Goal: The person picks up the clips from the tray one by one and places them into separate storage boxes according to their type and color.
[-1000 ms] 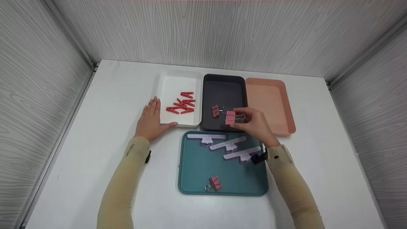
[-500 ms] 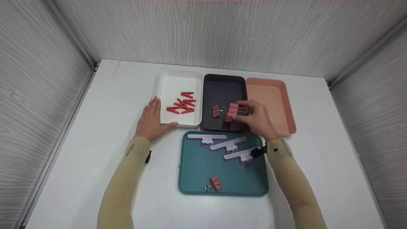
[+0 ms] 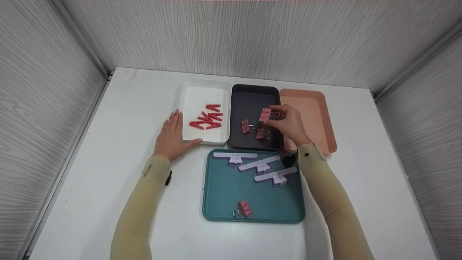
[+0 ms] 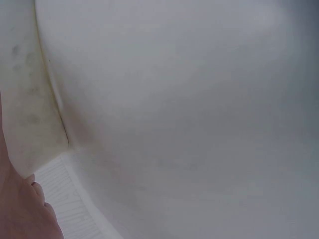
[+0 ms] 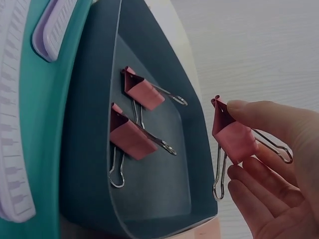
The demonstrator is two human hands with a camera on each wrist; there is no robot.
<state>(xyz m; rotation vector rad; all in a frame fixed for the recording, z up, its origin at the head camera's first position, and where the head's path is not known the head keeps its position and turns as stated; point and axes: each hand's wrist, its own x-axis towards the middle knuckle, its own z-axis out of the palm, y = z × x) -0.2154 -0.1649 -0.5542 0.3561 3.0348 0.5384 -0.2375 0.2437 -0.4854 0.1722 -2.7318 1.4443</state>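
Observation:
In the head view my right hand [image 3: 288,122] pinches a pink binder clip [image 3: 265,114] between thumb and fingers, above the black tray [image 3: 254,95]. Its wire handles point toward the palm. Two more pink binder clips lie in that tray, seen closer in the right wrist view: an upper binder clip [image 5: 144,94] and a lower binder clip [image 5: 132,140]. My left hand [image 3: 171,135] lies with straight fingers along the left side of the white tray [image 3: 205,85], thumb at its front edge. Several red clothespins [image 3: 205,116] are inside the white tray.
A teal tray [image 3: 223,191] in front holds three lilac ruler-shaped clips [image 3: 235,156] and one pink binder clip [image 3: 244,208]. A peach tray [image 3: 312,119] adjoins the black tray on the right. Wood-grain panels [image 3: 231,36] enclose the white table [image 3: 364,162].
A binder clip from my right hand now lies in the black tray beside the first. The right hand has moved up and back, still holding another clip. The left hand stays put.

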